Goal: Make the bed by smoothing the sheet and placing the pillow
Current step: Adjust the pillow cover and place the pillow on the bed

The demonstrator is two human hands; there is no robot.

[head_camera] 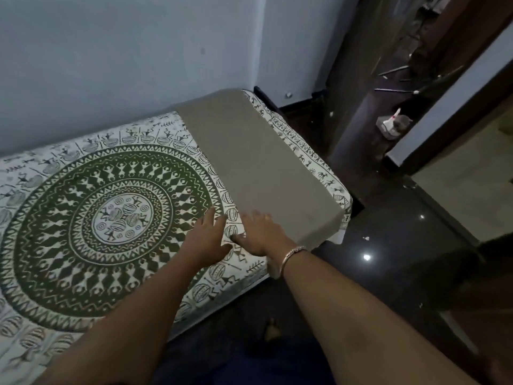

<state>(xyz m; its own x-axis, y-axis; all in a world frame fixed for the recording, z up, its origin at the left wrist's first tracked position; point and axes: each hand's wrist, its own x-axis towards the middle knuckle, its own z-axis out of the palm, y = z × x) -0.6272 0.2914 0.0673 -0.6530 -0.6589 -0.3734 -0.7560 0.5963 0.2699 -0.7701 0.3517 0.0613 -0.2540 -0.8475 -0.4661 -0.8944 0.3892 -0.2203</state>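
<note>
Spreading over the bed, a white sheet printed with a large dark green circle pattern lies flat, and a pale blue wall stands behind it. The person's left grip rests palm down on the sheet near the bed's front edge. Its fingers are straight and together, it holds nothing, and it lies just beside the pillow. The right grip is close beside it, with the fingers spread flat on the pillow's near corner and the thumb out to the side at the pillow's edge. It presses on the pillow rather than clasping it. A metal bracelet circles that wrist. The long, flat, grey-brown pillow lies across the right end of the bed, on top of the sheet, reaching from the wall to the front edge. Further right is a dark, glossy floor.
</note>
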